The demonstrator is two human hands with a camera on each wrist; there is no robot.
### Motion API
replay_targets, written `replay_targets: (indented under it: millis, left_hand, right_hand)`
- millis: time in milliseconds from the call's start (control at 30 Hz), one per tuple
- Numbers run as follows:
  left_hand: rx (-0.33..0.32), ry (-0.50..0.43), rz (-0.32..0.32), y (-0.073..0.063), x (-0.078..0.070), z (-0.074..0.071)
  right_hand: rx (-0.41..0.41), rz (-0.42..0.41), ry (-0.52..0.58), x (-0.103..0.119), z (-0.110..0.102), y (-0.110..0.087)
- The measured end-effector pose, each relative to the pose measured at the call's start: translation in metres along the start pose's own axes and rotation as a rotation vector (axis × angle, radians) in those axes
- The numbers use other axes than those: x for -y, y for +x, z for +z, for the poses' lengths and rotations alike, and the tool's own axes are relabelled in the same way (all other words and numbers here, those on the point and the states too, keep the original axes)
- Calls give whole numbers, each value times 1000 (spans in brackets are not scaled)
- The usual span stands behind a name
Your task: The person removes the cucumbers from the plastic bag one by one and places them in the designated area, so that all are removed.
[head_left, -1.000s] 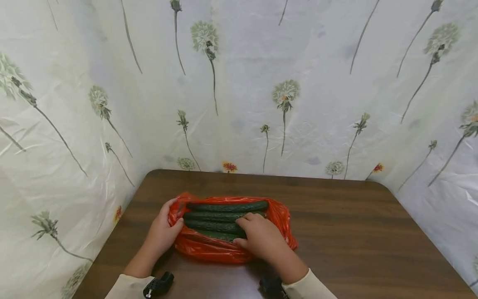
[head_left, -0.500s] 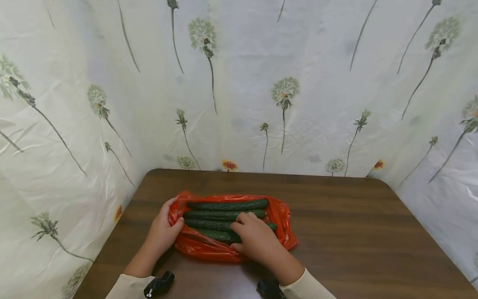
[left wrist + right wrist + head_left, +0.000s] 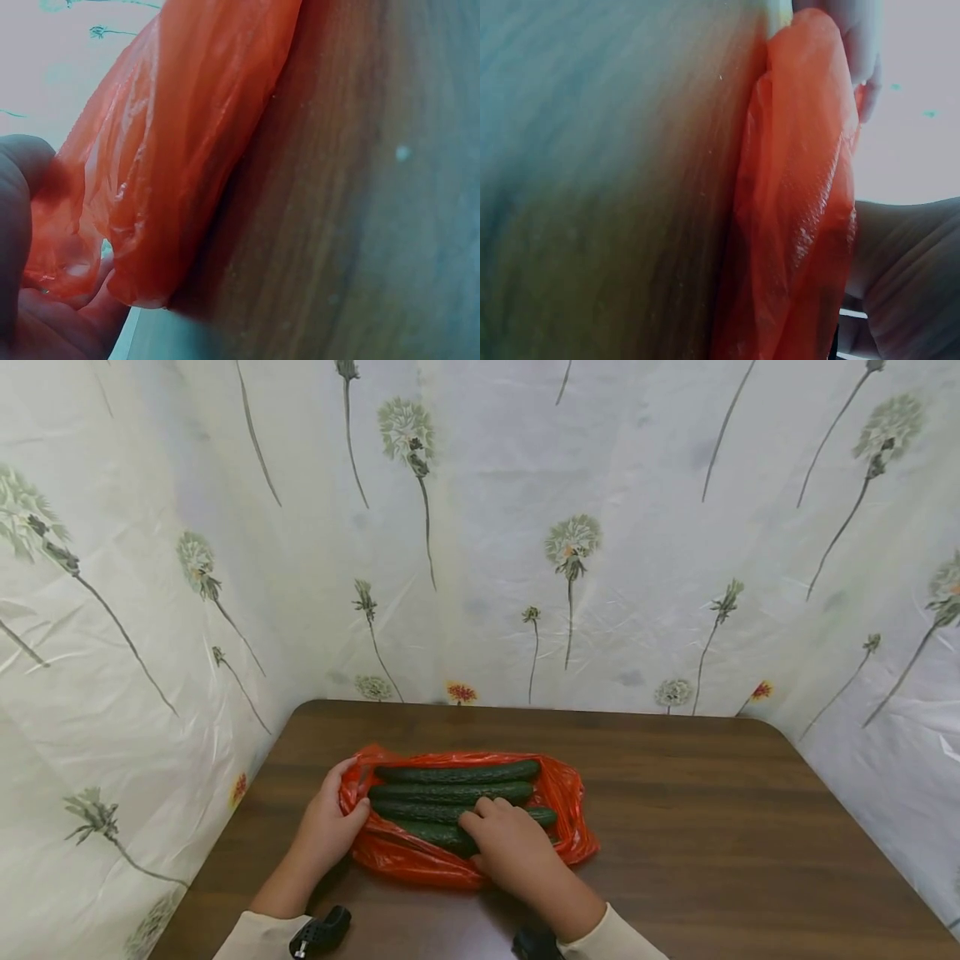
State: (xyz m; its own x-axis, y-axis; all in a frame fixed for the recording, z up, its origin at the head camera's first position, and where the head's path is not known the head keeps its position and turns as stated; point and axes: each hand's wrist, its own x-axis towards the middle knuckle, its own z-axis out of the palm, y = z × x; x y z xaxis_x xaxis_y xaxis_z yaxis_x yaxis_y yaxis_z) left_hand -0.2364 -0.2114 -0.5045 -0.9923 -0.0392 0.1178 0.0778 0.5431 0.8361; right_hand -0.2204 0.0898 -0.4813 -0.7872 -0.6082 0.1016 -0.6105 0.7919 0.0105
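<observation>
Several long, bumpy dark green cucumbers (image 3: 457, 773) lie side by side in a red plastic bag (image 3: 420, 864), its mouth spread wide in the head view. At the bag's left end my left hand (image 3: 330, 818) grips the plastic, thumb on the inner side. Red film (image 3: 187, 150) runs between that thumb and the fingers in the left wrist view. My right hand (image 3: 517, 847) reaches over the near rim, its fingers curled over the nearest cucumber (image 3: 442, 836) and its thumb on the near side. The bag's wall hides part of the right hand (image 3: 915, 277) in the right wrist view.
Under the bag is a dark brown wooden table (image 3: 690, 827) with rounded far corners. A pale sheet (image 3: 487, 527) printed with dandelions rises behind it and along both sides. Dark wrist devices (image 3: 321, 932) sit at the cuffs.
My right hand has slid slightly left and nearer along the cucumbers, uncovering the right end of one. The near cucumbers have shifted a little. My left hand stays on the bag.
</observation>
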Motion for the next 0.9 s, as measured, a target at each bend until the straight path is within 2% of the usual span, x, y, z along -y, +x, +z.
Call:
replay_targets:
  millis: [467, 900]
  left_hand:
    - [-3, -3, -1, 3, 0, 0]
    - [1, -17, 1, 4, 0, -1]
  right_hand:
    - [-49, -19, -10, -3, 2, 2]
    - [-99, 5, 55, -8, -8, -4]
